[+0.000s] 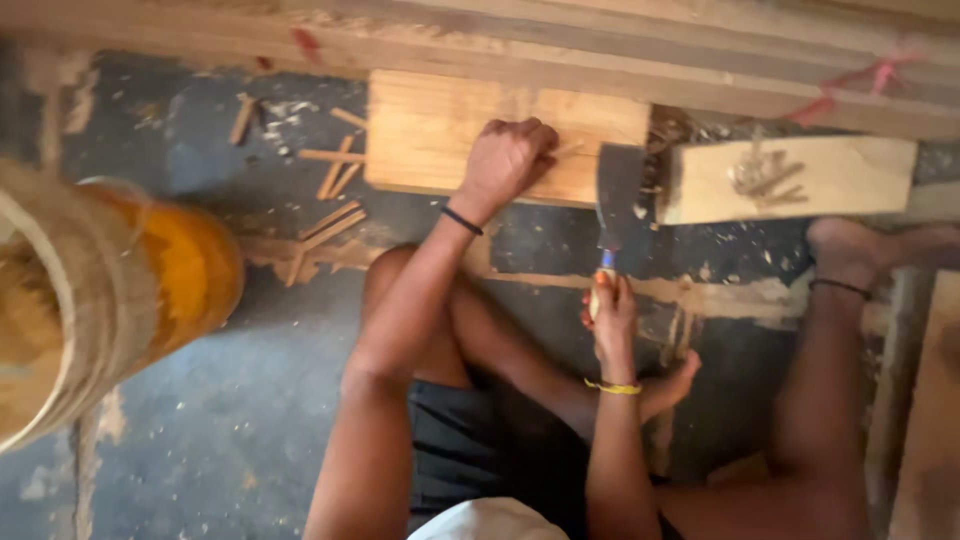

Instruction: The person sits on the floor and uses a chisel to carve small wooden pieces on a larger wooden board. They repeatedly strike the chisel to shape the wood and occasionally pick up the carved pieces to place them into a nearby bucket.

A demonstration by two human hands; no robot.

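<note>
My left hand (506, 160) rests as a fist on a flat pale wooden block (430, 135) on the floor, pinching a thin wood sliver that sticks out to the right. My right hand (610, 315) grips the handle of a broad dark-bladed cleaver (620, 195), blade pointing away from me, just right of the block. A black band is on my left wrist, a yellow one on my right. My legs are folded beneath both arms.
A second pale wood block (790, 178) with chips on top lies to the right. Thin split sticks (330, 215) lie scattered left of the first block. A large woven basket with orange lining (110, 290) stands at left. Long planks (640, 50) run along the top.
</note>
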